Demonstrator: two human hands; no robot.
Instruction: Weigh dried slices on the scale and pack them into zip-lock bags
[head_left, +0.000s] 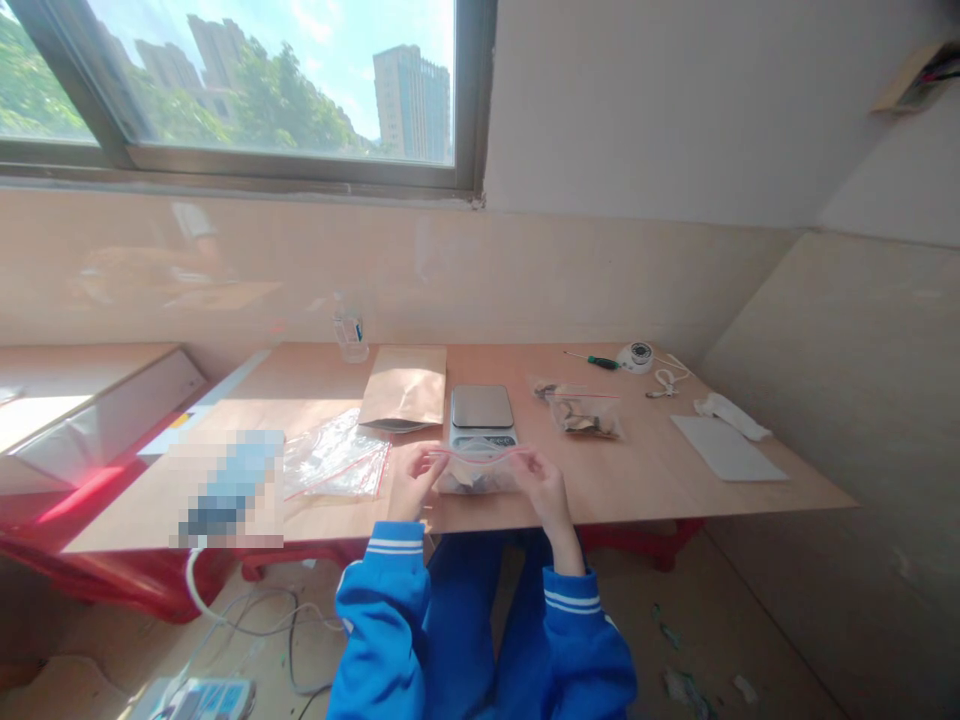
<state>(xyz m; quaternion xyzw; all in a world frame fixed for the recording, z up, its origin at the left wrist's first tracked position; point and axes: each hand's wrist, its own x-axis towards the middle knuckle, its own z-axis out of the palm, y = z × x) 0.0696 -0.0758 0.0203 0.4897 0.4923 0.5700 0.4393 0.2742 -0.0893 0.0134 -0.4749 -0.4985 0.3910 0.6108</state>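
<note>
"Clear plastic zip bag with a pink-red strip: location and hold?"

"At the near edge of the brown worktop, just in front of the white scale with a grey metal plate, covering part of its near side. The bare left hand is pinched on the strip's left end, the bare right hand on its right end."

"Reason for the two-ended grip?"

"In my judgement, it spreads the mouth level and lets the contents sit low. Whether the base touches the worktop, I cannot tell."

"Surroundings?"

"Left of the scale, a flat brown paper pouch, mouth facing near. Nearer and further left, loose clear plastic bags with red strips. On the right, filled clear plastic bags. This split probably leaves the scale central, within reach of both hands."
</note>
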